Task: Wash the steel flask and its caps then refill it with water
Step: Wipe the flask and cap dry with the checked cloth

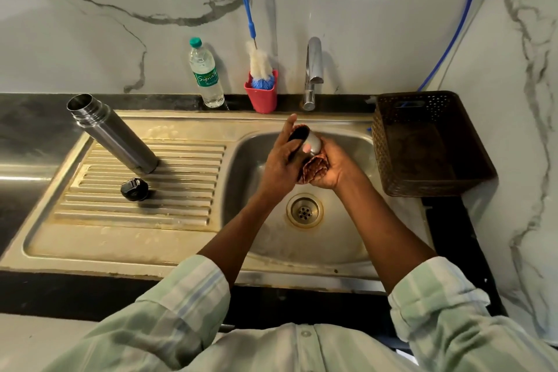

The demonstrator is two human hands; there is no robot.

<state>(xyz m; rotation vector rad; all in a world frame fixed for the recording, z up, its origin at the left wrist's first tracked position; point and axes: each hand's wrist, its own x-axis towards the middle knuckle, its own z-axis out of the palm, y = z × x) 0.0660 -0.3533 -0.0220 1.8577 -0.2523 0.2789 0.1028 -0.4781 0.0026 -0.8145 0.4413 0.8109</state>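
Pale striped sleeves [169, 320] fill the near edge, both forearms reaching out over the steel sink [356, 238], and up over the basin the two hands meet. Left hand [282, 164] wraps its fingers round the steel outer cap [305, 142], dark open mouth tilted up toward the far wall, thumb pointing away. Right hand [332, 167] clutches a brownish scrub pad [314, 170] pressed against the cap's lower side, fingers curled tight round it. Below them the drain [304, 211] sits in the basin floor, uncovered. Over on the left, the steel flask [113, 134] stands uncapped on the ribbed draining board [145, 187], its open mouth leaning away in this wide view, and just near of it the black inner cap [135, 189] rests on the ribs, apart from the flask's base. Along the far ledge: a plastic water bottle [205, 74] with a green lid, a red holder [261, 93] with a blue-handled bottle brush [250, 27] standing in it, and the chrome tap [313, 72], its spout right behind the hands. Right of the basin a dark perforated basket [422, 145] crowds the sink's rim, and a blue hose [459, 21] curves down the marble wall behind it.
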